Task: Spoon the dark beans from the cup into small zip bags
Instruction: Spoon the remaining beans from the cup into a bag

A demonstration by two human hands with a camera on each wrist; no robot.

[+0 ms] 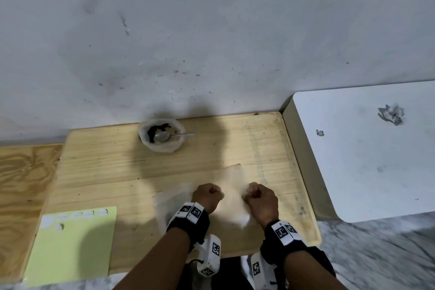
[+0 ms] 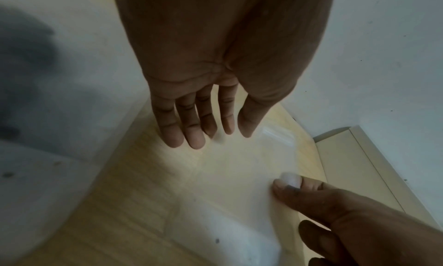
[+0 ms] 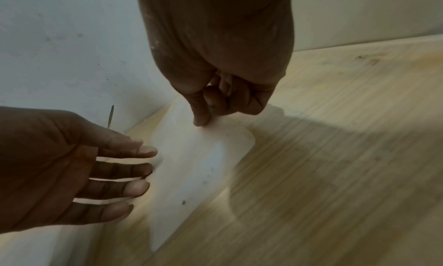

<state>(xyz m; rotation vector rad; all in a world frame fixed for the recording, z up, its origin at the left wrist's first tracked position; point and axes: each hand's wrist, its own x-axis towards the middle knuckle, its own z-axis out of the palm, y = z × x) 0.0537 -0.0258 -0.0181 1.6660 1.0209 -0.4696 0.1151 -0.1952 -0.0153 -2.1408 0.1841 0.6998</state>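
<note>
A white cup [image 1: 161,135] with dark beans [image 1: 156,129] and a metal spoon [image 1: 169,135] lying in it stands at the back of the wooden board [image 1: 106,160], near the wall. A clear zip bag [image 1: 231,186] [image 2: 239,165] [image 3: 203,162] lies flat on the board between my hands. My right hand [image 1: 259,195] [image 3: 215,103] pinches the bag's edge between thumb and forefinger. My left hand [image 1: 207,194] [image 2: 199,122] is beside the bag's left edge, fingers straight, their tips at the plastic. Both hands are well in front of the cup.
Another blurred clear bag [image 1: 169,202] lies under my left wrist. A pale green sheet [image 1: 73,242] with white stickers lies at front left. A white table [image 1: 364,148] bearing crumpled paper [image 1: 390,114] adjoins the board on the right. The wall rises right behind the cup.
</note>
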